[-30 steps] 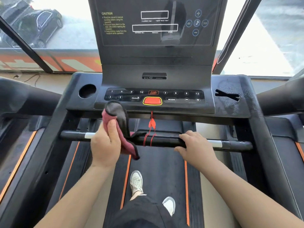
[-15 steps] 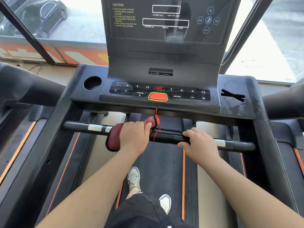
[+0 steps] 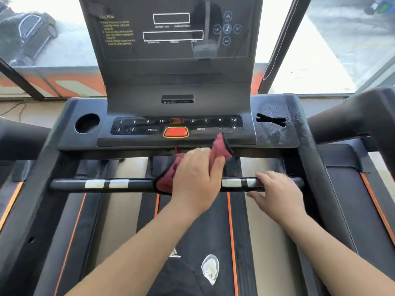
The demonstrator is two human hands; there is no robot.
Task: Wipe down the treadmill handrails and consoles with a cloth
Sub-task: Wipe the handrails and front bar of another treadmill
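Red cloth (image 3: 219, 147): bunched in left hand (image 3: 195, 178), gripped against front handrail (image 3: 128, 184), one corner rising past the fingertips toward console (image 3: 177, 127). Right hand (image 3: 275, 192): near left hand, fingers curled over rail, thumb beneath.

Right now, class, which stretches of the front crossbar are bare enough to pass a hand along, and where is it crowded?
Free: the long crossbar stretch from the left upright to the cloth; a short gap between left hand and right hand. Crowded: mid-bar, where the left hand grips the cloth, and the right end.
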